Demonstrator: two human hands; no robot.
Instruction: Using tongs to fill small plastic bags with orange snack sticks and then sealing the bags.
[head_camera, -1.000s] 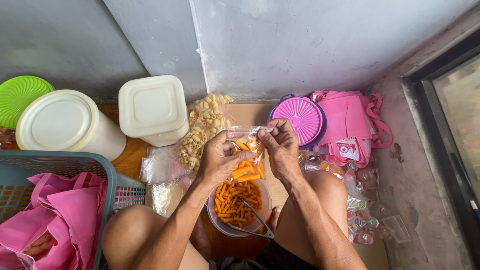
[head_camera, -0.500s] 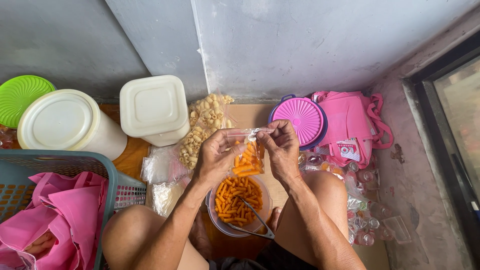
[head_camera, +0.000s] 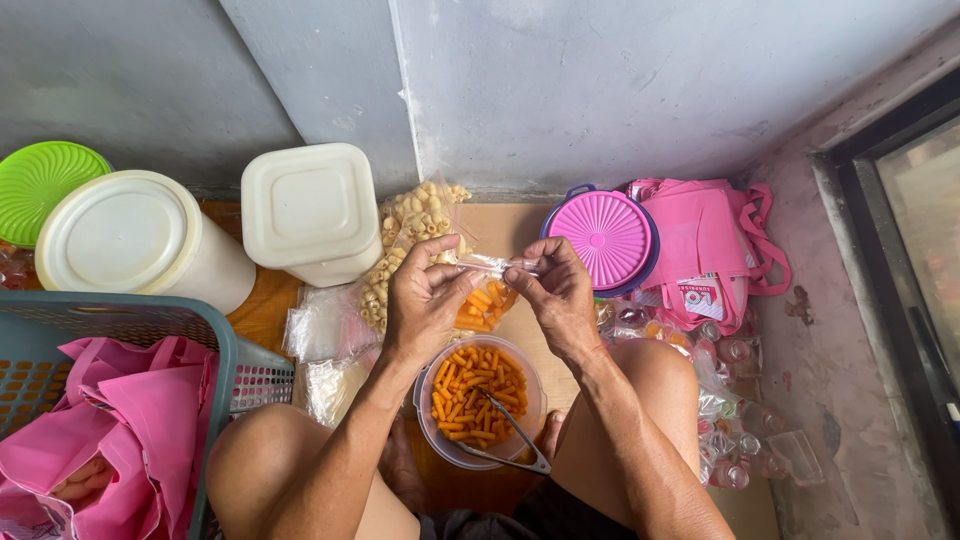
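Observation:
My left hand (head_camera: 425, 300) and my right hand (head_camera: 556, 290) both pinch the top edge of a small clear plastic bag (head_camera: 482, 300) part filled with orange snack sticks. The bag hangs between my hands, just above a clear round bowl (head_camera: 432, 425) that sits between my knees. The bowl holds more orange sticks and metal tongs (head_camera: 510, 435) that lean out over its near rim.
A large bag of pale ring snacks (head_camera: 410, 235) lies behind my hands. Two white lidded containers (head_camera: 310, 210) (head_camera: 130, 235) and a green lid (head_camera: 40, 180) stand at left. A teal basket (head_camera: 215, 345) holds pink cloth. A pink-lidded tub (head_camera: 605, 238), pink bag (head_camera: 705, 240) and small packets lie at right.
The small bag now hangs lower with its top edge stretched flat between my two hands. My fingers have shifted along that edge.

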